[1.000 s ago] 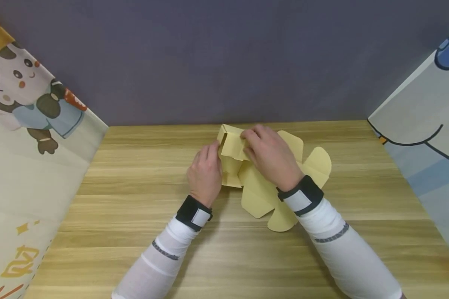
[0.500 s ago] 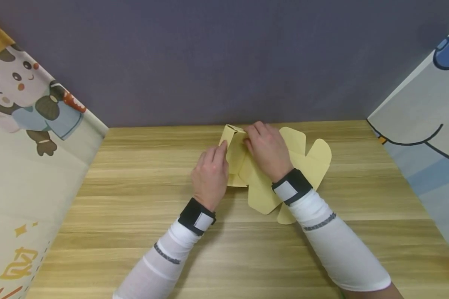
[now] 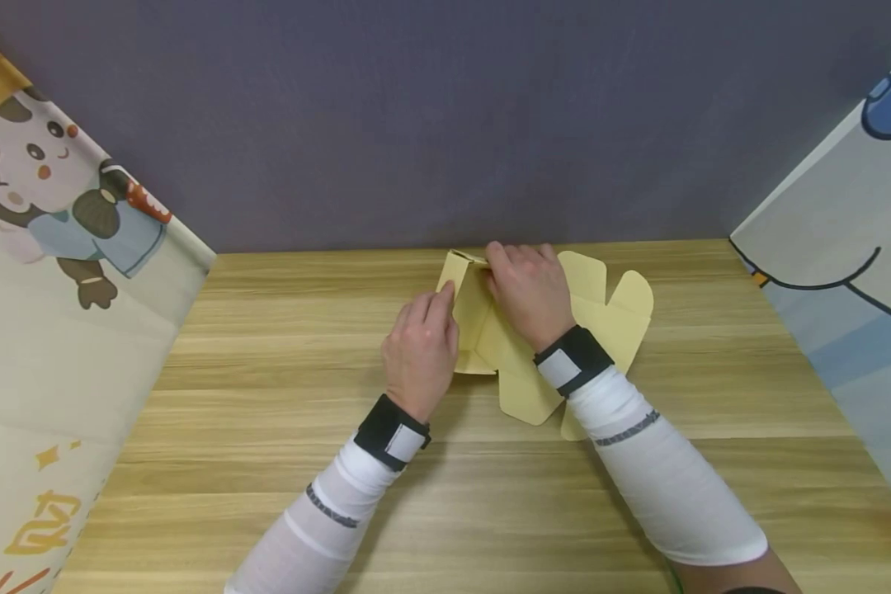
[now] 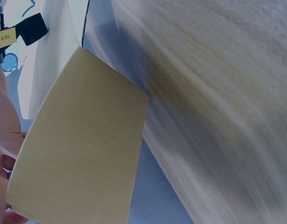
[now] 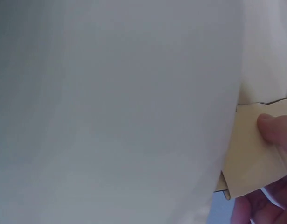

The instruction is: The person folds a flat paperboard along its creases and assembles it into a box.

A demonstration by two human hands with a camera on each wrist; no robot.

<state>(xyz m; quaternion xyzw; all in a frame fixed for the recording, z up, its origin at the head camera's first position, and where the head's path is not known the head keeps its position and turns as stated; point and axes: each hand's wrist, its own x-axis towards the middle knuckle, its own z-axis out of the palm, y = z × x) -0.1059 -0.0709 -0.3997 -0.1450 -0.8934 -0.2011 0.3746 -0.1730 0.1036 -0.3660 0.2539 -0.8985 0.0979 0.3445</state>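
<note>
A pale yellow cardboard box (image 3: 471,318), partly folded up, stands near the back of the wooden table. Its left end has raised walls, while a flat panel with rounded flaps (image 3: 612,326) spreads out to the right. My left hand (image 3: 419,351) holds the box's left wall, its index fingertip on the outer face. At the back wall, my right hand (image 3: 530,293) pinches the top edge. In the right wrist view the thumb (image 5: 277,131) presses on a folded cardboard panel (image 5: 253,156), with fingers below it. A plain cardboard face (image 4: 83,140) fills much of the left wrist view.
A dark grey-blue partition (image 3: 445,124) rises behind the table (image 3: 267,429). Printed cartoon panels stand on the left (image 3: 82,330) and right (image 3: 846,247). A blurred pale surface (image 5: 115,112) covers most of the right wrist view.
The inner flap that stuck out at the back wall has been folded down inside it. The box and both hands have shifted slightly; the right forearm has moved left.
</note>
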